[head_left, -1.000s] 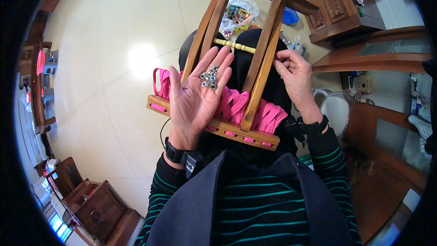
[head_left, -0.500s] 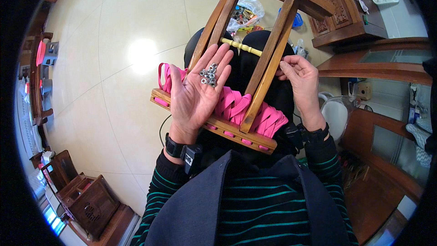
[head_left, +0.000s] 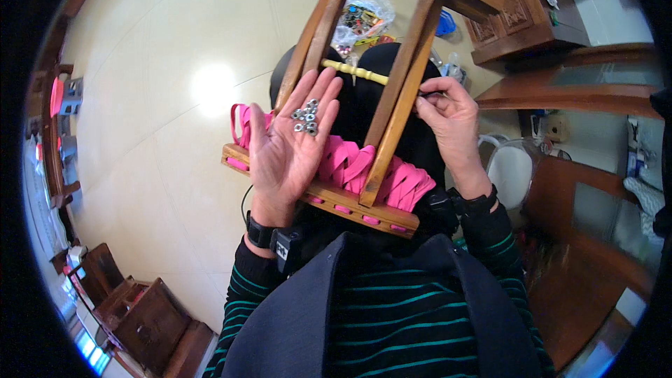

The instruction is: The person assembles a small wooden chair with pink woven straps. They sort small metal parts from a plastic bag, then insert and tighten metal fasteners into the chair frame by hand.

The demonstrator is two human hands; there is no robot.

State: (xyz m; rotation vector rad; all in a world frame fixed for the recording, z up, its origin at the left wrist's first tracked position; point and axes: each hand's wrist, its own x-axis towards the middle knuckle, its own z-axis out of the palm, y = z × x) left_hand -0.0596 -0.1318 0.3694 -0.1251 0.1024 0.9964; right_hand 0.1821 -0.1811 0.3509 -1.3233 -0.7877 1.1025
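Observation:
My left hand [head_left: 283, 161] is palm up with its fingers stretched out, holding several small silver metal nuts [head_left: 306, 117] in a loose pile near the finger bases. Beneath it lies a folding wooden stool frame [head_left: 389, 126] across my lap, with pink webbing [head_left: 348, 161] laced through slots in its near bar. A pale yellow turned rod [head_left: 355, 71] spans between its wooden legs. At the outer side of the right-hand leg, my right hand [head_left: 451, 117] is closed in a pinch. Something dark shows at those fingertips, too small to make out.
On the floor beyond my knees sit a clear plastic bag [head_left: 369, 15] of small mixed parts and a blue basket [head_left: 445, 23]. Carved wooden furniture [head_left: 514, 17] stands at the far right. A white seat [head_left: 509, 171] is to my right, and a wooden cabinet [head_left: 147, 315] at the near left.
The stool frame and both hands appear slightly further left in the view. My right fingertips stay by the right-hand leg in a pinch. The nuts remain on my left palm.

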